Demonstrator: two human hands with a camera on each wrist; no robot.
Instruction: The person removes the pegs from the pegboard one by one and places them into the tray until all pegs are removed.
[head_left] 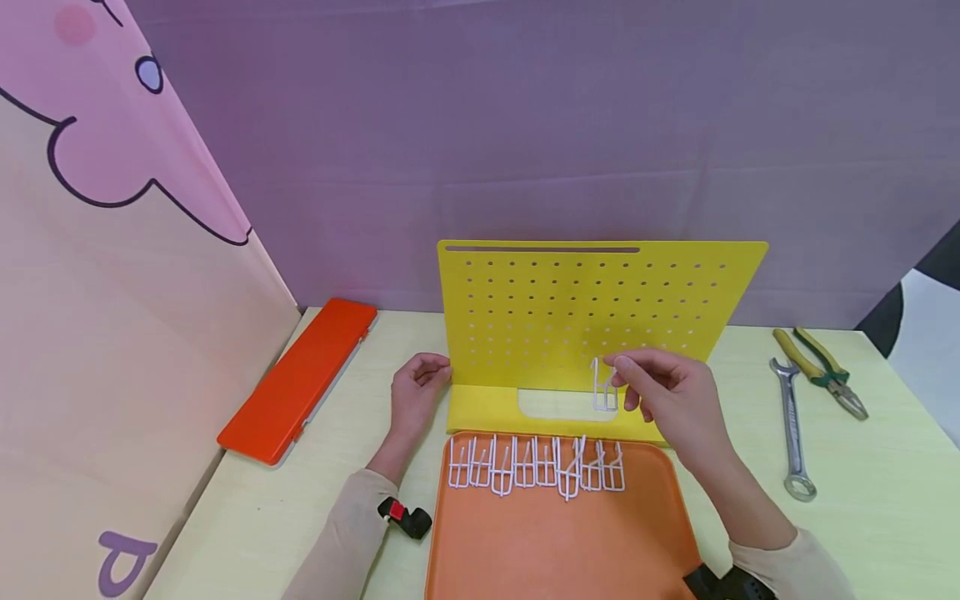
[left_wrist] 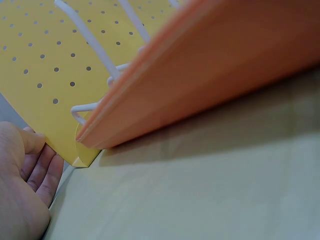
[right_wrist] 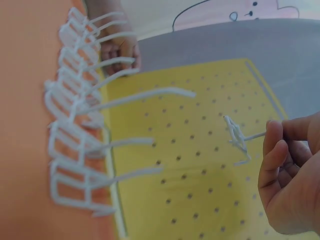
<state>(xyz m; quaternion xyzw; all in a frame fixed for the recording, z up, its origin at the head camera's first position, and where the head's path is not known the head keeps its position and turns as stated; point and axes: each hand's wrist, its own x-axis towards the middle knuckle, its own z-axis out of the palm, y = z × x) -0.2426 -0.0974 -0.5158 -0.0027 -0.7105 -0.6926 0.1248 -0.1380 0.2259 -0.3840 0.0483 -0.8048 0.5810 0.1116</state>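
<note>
A yellow pegboard (head_left: 570, 308) stands upright with a flat yellow base at its foot. My right hand (head_left: 671, 400) pinches a white wire hook (head_left: 605, 396) between thumb and fingertips, in front of the board's lower right part. In the right wrist view this hook (right_wrist: 235, 135) hangs from its prong, apart from the board as far as I can see. My left hand (head_left: 417, 396) grips the board's lower left edge; its thumb and bent fingers (left_wrist: 47, 175) meet that edge in the left wrist view. Several similar white hooks (head_left: 502, 471) lie in a row on an orange tray (head_left: 555, 550).
To the left lies a closed red case (head_left: 300, 379). On the right are a combination wrench (head_left: 792, 429) and pliers with yellow-green handles (head_left: 821, 367). A purple-grey cloth (head_left: 555, 125) hangs behind the table. The tray's back rim meets the board's base.
</note>
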